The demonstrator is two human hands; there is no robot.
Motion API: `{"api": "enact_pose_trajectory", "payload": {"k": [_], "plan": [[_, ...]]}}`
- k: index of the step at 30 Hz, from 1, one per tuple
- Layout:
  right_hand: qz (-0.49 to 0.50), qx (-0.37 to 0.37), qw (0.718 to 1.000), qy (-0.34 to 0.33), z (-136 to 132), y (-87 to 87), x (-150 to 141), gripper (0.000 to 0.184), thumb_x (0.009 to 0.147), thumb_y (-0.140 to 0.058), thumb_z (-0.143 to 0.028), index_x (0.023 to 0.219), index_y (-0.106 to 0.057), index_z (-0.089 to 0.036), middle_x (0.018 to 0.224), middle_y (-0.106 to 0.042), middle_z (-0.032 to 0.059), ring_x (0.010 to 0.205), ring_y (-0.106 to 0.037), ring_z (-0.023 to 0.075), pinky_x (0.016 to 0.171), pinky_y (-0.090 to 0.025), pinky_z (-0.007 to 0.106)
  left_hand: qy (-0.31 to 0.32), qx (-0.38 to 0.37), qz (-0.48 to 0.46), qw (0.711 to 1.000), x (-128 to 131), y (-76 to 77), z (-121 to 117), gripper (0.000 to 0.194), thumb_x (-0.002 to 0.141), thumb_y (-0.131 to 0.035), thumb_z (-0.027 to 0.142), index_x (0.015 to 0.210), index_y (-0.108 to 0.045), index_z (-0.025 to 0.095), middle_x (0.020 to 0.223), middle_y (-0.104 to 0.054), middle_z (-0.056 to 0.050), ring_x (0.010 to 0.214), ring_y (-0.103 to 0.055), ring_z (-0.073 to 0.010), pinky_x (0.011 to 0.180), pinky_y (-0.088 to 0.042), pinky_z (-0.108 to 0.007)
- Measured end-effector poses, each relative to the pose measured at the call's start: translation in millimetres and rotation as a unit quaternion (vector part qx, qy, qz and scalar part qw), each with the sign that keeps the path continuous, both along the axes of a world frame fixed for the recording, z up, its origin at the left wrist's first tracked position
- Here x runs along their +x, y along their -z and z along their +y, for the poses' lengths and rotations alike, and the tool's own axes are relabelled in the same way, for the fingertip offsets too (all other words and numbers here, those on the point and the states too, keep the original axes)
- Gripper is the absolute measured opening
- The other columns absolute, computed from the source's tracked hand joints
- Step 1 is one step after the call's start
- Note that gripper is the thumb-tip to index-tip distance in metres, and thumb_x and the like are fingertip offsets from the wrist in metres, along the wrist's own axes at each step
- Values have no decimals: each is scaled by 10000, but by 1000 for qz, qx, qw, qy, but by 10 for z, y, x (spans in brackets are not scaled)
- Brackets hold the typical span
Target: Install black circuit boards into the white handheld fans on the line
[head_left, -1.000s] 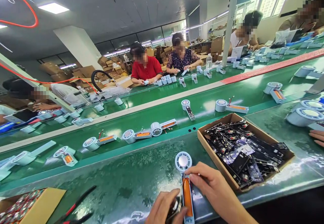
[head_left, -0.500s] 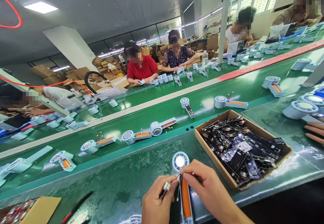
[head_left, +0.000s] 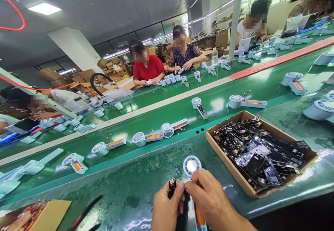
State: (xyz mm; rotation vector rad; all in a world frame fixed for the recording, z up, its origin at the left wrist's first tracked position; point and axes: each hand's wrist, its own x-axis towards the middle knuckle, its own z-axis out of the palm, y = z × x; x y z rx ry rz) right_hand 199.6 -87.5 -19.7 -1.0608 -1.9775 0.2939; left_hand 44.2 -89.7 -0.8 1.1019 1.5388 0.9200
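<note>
My left hand [head_left: 168, 205] pinches a small black circuit board [head_left: 172, 188] upright between thumb and fingers. Close against it is my right hand [head_left: 212, 196], its thumb and forefinger pressed together; whatever they grip is too small to make out. Beneath my right hand lies a light-blue handheld fan body [head_left: 192, 165], its round head with a pale disc facing up. An orange battery cell [head_left: 199, 217] shows in its open handle, partly covered by my right hand.
A cardboard box of black circuit boards [head_left: 257, 154] stands to the right. At lower left are an open carton [head_left: 53, 215] with wires and red-black-handled pliers [head_left: 85, 212]. Fan bodies line the green conveyor [head_left: 167, 102]. Several co-workers sit beyond.
The black board in my left hand has turned so its face shows. My right hand has shifted its grip beside it. A co-worker's hand at the right edge has left view.
</note>
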Motion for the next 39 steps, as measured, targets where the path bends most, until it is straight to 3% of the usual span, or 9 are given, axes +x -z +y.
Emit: {"api": "enact_pose_trajectory", "payload": {"k": [3,7,12,19,31,39], "plan": [[22,30,999,-17,18,32,-1,224,996,-440,-87,904,-631,-158,824,-561,53,740,-485,184,667,-384,316,16,-22,-41,999,5,-24,-27,516,836,-622,653,654,-562,173,431,-462,70,409,-341,-69,417,-231,-193],[47,47,998,-21,32,23,-11,185,969,-461,-56,963,-628,-136,842,-569,72,766,-492,201,681,-395,330,26,-20,-119,992,-4,-54,-104,518,863,-627,604,1110,-600,150,614,-592,36,487,-489,-105,452,-377,-203],[37,43,998,10,23,8,-46,172,953,-485,-46,883,-604,-149,847,-573,73,777,-497,204,700,-395,339,85,-21,-56,995,-22,-28,-185,625,917,-514,637,1296,-497,140,533,-626,21,437,-502,-122,450,-410,-213],[21,51,998,16,10,1,-62,197,948,-486,-38,824,-581,-158,810,-559,59,750,-480,200,687,-368,338,126,1,45,991,25,-68,-205,460,974,-411,603,1141,-554,200,504,-543,73,422,-438,-105,446,-352,-205],[-8,22,1000,4,25,-44,-28,201,955,-453,-74,844,-586,-176,824,-561,45,757,-469,204,709,-341,352,113,30,166,979,90,-64,-219,451,986,-337,571,1165,-598,250,534,-461,76,498,-469,-169,584,-367,-280],[0,6,1000,9,27,-54,-55,231,960,-423,-67,813,-569,-170,819,-550,55,745,-475,200,674,-373,338,133,55,149,978,108,24,-205,361,993,-354,481,1174,-569,255,784,-680,-4,689,-608,-196,718,-440,-297]]}}
